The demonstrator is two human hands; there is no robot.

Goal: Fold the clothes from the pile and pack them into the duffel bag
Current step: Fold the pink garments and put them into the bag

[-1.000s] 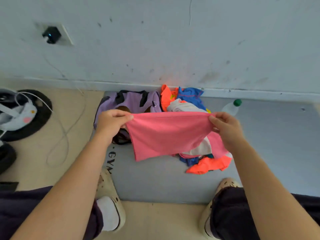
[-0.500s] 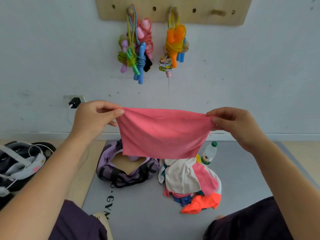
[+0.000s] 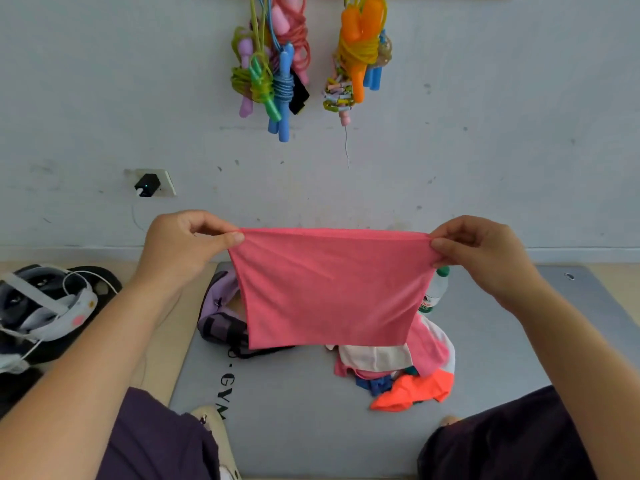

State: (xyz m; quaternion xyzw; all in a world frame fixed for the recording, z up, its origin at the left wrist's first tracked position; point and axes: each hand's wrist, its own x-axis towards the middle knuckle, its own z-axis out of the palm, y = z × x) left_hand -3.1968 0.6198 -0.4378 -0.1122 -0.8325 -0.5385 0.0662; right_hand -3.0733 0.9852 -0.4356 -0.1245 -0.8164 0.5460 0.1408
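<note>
Left hand: the left hand pinches the upper left corner of a pink stretchy fabric garment, thumb and curled fingers closed on the hem.
Right hand: the right hand pinches the opposite upper corner in the same way, its fingers clamped on the cloth.
Garment: held up in the air and stretched flat between the two sets of fingers, its top edge taut, the lower part hanging free and narrowing downward.
Duffel bag: a purple and black fabric duffel bag lies on the mat below the left fingers, partly hidden behind the hanging garment.
Clothes pile: a heap of white, pink, blue and neon orange clothes lies on the mat below the garment, nearer the right fingers, just beside the bag.
Mat: a grey gym mat with black lettering carries the bag and the pile.
Bottle: a clear plastic bottle with a green cap lies below the right fingers, beyond the pile.
Wall: bundles of coloured skipping ropes hang well above the fingers; a black plug sits in a socket above the left fingers.
Floor at left: a white headset with cables lies off the mat, left of the left forearm.
</note>
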